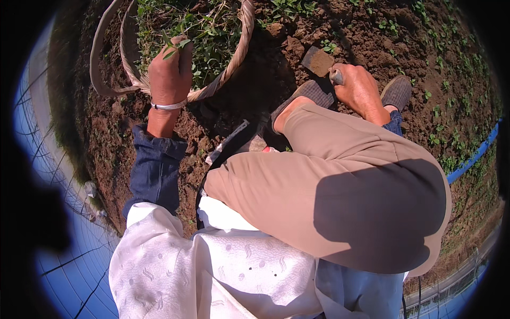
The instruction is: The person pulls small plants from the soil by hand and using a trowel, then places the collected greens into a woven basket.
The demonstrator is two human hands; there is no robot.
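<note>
My left hand [171, 72] is closed on a green weed [175, 49], its leaves poking out past the thumb and fingertips. It hangs over the near left rim of a woven basket [245, 32], which is heaped with pulled weeds and grass [212, 40]. To the right, my right hand [357, 87] grips the handle of a small hoe [319, 62]. Its flat, soil-caked blade is low over the brown ground, just beyond my shoe [319, 94].
Loose, clumpy soil [289, 45] with small green seedlings [435, 127] spreads ahead and to the right. My bent knees in tan trousers [319, 170] fill the middle. A blue pipe [473, 154] runs along the right side. The basket's looped handle [95, 58] sticks out leftward.
</note>
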